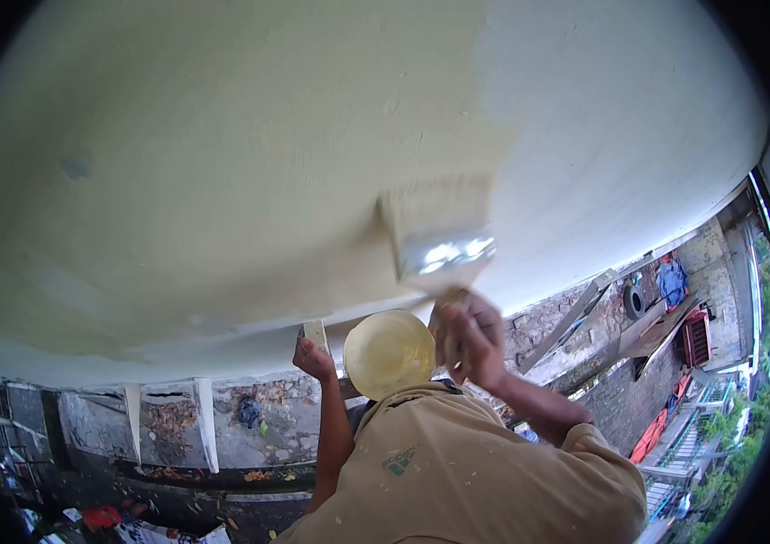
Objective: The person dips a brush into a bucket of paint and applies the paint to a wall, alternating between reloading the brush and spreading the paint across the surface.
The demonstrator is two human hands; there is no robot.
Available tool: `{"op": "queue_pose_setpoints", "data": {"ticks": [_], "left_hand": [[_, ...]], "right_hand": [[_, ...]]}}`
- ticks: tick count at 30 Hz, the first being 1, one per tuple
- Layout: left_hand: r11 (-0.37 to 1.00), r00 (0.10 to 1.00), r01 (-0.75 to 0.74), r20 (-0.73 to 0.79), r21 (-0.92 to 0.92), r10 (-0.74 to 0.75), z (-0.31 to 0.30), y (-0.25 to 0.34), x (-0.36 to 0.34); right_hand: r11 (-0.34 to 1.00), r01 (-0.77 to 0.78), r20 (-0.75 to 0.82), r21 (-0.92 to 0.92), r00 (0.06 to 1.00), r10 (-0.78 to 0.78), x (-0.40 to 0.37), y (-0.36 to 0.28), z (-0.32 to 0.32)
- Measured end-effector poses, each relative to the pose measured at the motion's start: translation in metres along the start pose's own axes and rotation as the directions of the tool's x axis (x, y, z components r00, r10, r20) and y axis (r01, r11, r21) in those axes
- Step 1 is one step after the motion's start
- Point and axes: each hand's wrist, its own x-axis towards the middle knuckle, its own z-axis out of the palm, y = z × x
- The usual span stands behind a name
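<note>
My right hand (471,337) is closed around the handle of a wide flat paintbrush (444,249). Its bristles are against a large smooth painted surface (294,181), and motion blurs the brush. My left hand (315,359) grips a pale, narrow rectangular piece (314,334) whose kind I cannot make out. Between the two hands, in front of my chest, is a round pale-yellow bowl (389,354); what supports it is hidden. The surface looks cream on the left and whiter on the right, with an uneven border near the brush.
Below lies a rough stone and brick wall (285,422) with two white posts (206,426). To the right are planks (571,319), a tyre (633,302), a blue cloth or sheet (672,281), a red crate (697,339) and orange sheeting (650,437).
</note>
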Motion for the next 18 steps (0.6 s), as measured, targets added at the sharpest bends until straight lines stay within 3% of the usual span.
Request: {"op": "queue_pose_setpoints", "data": {"ticks": [2, 3, 4, 6, 9, 13, 16, 17, 18], "left_hand": [[0.999, 0.999, -0.032, 0.003, 0.035, 0.032, 0.000, 0.005, 0.000], [0.999, 0.999, -0.040, -0.003, 0.037, 0.040, 0.001, 0.006, 0.001], [0.998, 0.999, -0.048, -0.010, 0.040, 0.049, 0.000, 0.007, 0.002], [0.998, 1.000, -0.009, 0.019, 0.063, 0.008, -0.001, 0.008, 0.003], [0.999, 0.999, 0.021, 0.027, 0.028, -0.022, -0.001, 0.003, 0.001], [0.999, 0.998, 0.034, 0.060, 0.016, -0.035, -0.003, 0.005, 0.003], [0.997, 0.999, -0.027, 0.039, 0.071, 0.024, -0.002, 0.012, 0.004], [0.996, 0.999, -0.038, 0.041, 0.079, 0.035, -0.002, 0.010, 0.004], [0.997, 0.999, -0.041, 0.038, 0.058, 0.039, -0.002, 0.007, 0.004]], "right_hand": [[0.977, -0.193, -0.088, 0.088, 0.976, 0.201, -0.011, 0.040, -0.009], [0.945, -0.314, -0.043, 0.097, 0.947, 0.319, -0.017, 0.049, -0.016], [0.946, -0.322, -0.071, 0.026, 0.944, 0.323, -0.023, 0.069, -0.023], [0.897, -0.436, -0.014, 0.069, 0.899, 0.438, -0.030, 0.078, -0.031], [0.815, -0.558, 0.140, -0.156, 0.804, 0.578, -0.032, 0.073, -0.047], [0.883, -0.375, 0.297, -0.281, 0.841, 0.452, -0.015, 0.073, -0.055], [0.878, -0.308, 0.329, -0.367, 0.840, 0.432, -0.010, 0.082, -0.055], [0.830, -0.066, 0.389, -0.554, 0.860, 0.329, -0.007, 0.091, -0.059], [0.737, -0.041, 0.370, -0.674, 0.845, 0.385, -0.007, 0.097, -0.062]]}}
